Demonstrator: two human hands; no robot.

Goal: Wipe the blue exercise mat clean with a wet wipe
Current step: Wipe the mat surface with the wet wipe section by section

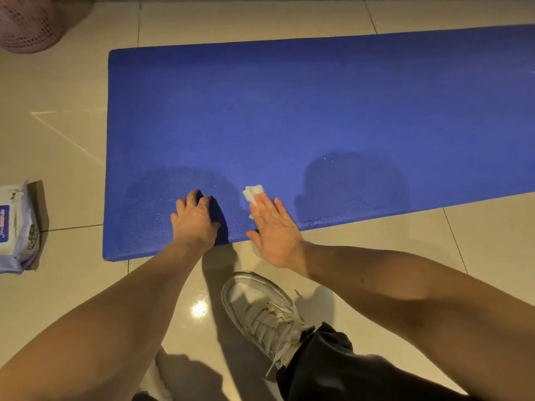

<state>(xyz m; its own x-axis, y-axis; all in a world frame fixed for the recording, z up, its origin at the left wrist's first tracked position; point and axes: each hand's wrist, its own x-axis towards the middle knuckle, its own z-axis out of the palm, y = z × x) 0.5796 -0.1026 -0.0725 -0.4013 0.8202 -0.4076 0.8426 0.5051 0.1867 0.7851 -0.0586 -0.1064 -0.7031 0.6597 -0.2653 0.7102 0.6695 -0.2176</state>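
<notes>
- One blue mat (289,111) is lying flat on the tiled floor (58,140). It is running from the hands off to the right and out of frame.
- One white wipe (252,191) is lying bunched on the mat, close to the mat's near edge. It is sitting under the fingertips of the right hand (273,230) and sticking out just beyond them.
- The right hand is lying wide and flat, its fingers (262,205) straight and slightly spread, pressing the wipe down onto the mat. The heel of this hand is reaching back past the near edge, over the floor.
- The left hand (194,219) is resting on the mat just left of the wipe, apart from it. Its fingers are bending and spreading, with the tips bearing on the mat, and it is holding nothing.
- Two damp patches (356,180) are showing darker on the mat. One is lying around and beyond the left hand. The other is lying right of the right hand, with droplets glinting near the mat's edge.
- One pack (17,227) of wipes is lying on the floor well left of the left hand, off the mat's short end.
- One pink mesh basket (26,21) is standing far beyond and left of both hands, partly out of frame.
- One white laced shoe (257,308) is standing on the floor just behind the right hand, with one dark trouser leg (318,360) gathering at its ankle.
- Two bare forearms are reaching in from the near side, one on each side of the shoe.
</notes>
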